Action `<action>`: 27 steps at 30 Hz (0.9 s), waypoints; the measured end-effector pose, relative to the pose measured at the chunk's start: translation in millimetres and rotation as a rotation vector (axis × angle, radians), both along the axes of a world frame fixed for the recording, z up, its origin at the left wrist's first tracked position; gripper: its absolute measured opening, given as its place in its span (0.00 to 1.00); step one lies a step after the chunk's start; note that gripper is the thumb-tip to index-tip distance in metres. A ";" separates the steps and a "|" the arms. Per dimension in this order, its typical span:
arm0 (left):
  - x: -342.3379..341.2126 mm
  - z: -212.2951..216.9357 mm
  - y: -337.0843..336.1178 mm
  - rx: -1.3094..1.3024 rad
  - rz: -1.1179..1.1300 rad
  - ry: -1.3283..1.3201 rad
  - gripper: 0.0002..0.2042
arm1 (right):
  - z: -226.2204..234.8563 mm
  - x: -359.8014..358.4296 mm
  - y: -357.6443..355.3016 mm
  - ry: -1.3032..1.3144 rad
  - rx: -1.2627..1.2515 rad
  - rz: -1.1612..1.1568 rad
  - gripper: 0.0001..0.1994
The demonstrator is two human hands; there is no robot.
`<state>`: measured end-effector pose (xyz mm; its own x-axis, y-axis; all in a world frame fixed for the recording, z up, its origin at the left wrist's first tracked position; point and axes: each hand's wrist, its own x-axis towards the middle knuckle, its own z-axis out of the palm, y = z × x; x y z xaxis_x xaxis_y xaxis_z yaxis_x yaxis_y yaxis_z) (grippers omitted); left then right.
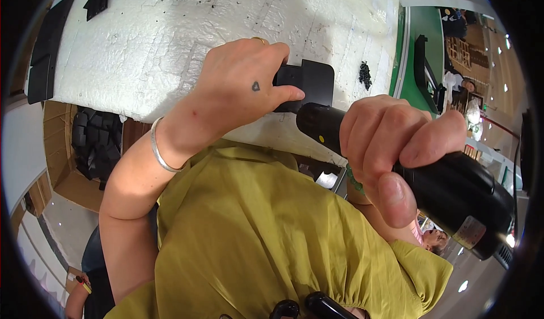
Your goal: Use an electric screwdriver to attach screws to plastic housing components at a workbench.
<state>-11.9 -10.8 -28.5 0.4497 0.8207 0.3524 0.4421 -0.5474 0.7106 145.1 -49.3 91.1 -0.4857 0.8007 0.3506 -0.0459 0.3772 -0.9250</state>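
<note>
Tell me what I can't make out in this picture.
In the head view:
Left end of the black part: hidden by the left hand.
Middle of the tool: covered by the right hand.
Tool's tip: black against black, so contact is unclear.
Black bits: too small to identify.
Boxed pieces: lower ones buried under upper ones.

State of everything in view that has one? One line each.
left hand: closed on black part
black part: held
right hand: wrapped round black power tool
black power tool: gripped, nose toward the part; running or not, can't tell
small black pieces: loose, heaped
cardboard box: open
white covering: creased
</note>
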 end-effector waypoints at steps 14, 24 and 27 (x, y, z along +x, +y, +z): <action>-58.9 43.1 -9.5 -0.337 0.324 -0.553 0.25 | 20.7 7.7 2.2 0.701 -0.004 -0.049 0.11; -54.0 53.1 -17.1 -0.210 0.467 -0.971 0.23 | -41.2 -54.3 57.7 -0.085 -0.439 -0.281 0.27; -68.6 48.4 -10.7 -0.196 0.508 -0.718 0.26 | -29.1 -77.8 58.8 -0.037 -0.488 -0.127 0.28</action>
<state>-80.6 -21.5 19.9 -0.2585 0.9353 0.2416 0.0115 -0.2471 0.9689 67.3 9.5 62.0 -0.3789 0.9206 -0.0946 0.0084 -0.0988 -0.9951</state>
